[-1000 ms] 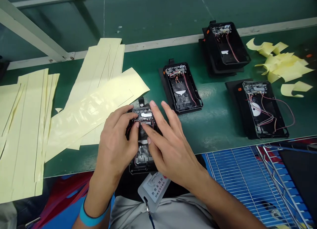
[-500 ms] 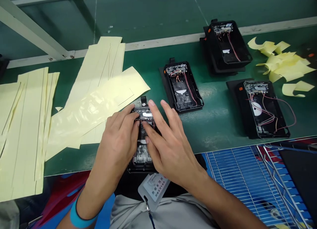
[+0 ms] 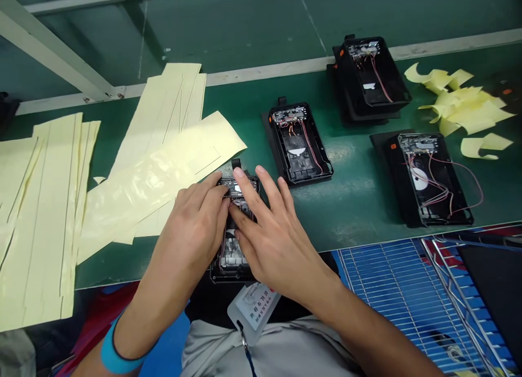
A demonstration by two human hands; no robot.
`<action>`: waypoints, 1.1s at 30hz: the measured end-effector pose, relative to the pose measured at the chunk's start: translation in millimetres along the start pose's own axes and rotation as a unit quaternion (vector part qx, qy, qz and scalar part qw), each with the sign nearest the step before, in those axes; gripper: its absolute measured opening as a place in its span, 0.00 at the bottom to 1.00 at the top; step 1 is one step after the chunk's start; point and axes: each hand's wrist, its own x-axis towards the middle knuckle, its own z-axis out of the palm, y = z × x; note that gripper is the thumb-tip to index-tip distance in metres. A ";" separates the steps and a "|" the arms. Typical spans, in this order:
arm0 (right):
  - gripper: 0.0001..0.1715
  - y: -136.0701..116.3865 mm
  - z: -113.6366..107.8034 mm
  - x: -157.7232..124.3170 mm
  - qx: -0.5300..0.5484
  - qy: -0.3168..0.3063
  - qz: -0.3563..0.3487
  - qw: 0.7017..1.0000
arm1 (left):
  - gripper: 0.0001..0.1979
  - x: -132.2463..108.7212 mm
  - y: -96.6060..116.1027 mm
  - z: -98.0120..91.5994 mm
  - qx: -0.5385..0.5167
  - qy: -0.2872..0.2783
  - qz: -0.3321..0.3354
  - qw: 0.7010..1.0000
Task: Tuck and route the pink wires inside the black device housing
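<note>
A black casing (image 3: 234, 254) with a circuit board (image 3: 236, 187) at its upper end lies at the table's front edge, partly covered by both hands. My left hand (image 3: 194, 222) is on its left side, fingers curled and pressed together at the board's left end. Over the right side is my right hand (image 3: 271, 230), its fingers spread; the index and thumb tips reach into the casing just below the board, close to the left fingertips. Whatever lies between the fingertips is too small to make out.
Yellow paper strips (image 3: 44, 219) cover the left of the green table (image 3: 346, 203). Another open casing (image 3: 302, 143) lies beyond my right hand, stacked casings (image 3: 373, 78) behind it, a wired casing (image 3: 434, 181) at right. Peeled yellow scraps (image 3: 468, 105) and a wire rack (image 3: 387, 295) are also at right.
My right hand has shifted slightly left, its index fingertip now closer to the left fingertips below the board. My left hand stays at the board's left end. The view has moved slightly.
</note>
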 end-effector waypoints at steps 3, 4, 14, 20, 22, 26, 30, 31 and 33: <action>0.27 1.0 -0.1 -0.5 -0.003 0.005 -0.004 1.000 | 0.11 -0.9 -2.4 0.2 -0.008 0.006 0.003 1.000; 0.27 1.3 -0.1 -0.7 -0.005 0.007 -0.005 1.000 | 0.11 -1.3 -3.3 0.1 -0.012 0.006 0.000 1.000; 0.29 1.7 1.8 -0.9 -0.001 0.005 0.000 1.000 | 0.06 3.9 -11.7 1.1 -0.129 0.030 -0.123 0.983; 0.28 3.9 3.8 -0.7 0.002 0.010 -0.004 1.000 | 0.12 0.9 -12.9 -3.4 -0.189 -0.005 -0.142 0.972; 0.28 4.9 4.1 -0.4 0.004 0.015 -0.006 1.000 | 0.14 -0.2 -13.1 -4.7 -0.198 -0.012 -0.139 0.970; 0.27 5.8 3.6 0.2 0.006 0.024 -0.015 1.000 | 0.14 -0.2 -11.8 -3.8 -0.191 -0.005 -0.137 0.972; 0.26 5.7 3.8 0.5 0.012 0.024 -0.014 1.000 | 0.13 1.3 -8.4 -1.0 -0.178 -0.002 -0.139 0.974; 0.26 5.6 3.9 0.7 0.014 0.023 -0.012 1.000 | 0.13 1.5 -7.3 -0.4 -0.171 -0.001 -0.137 0.976; 0.26 5.5 4.1 0.9 0.016 0.022 -0.008 1.000 | 0.13 1.7 -5.2 1.0 -0.151 0.004 -0.131 0.980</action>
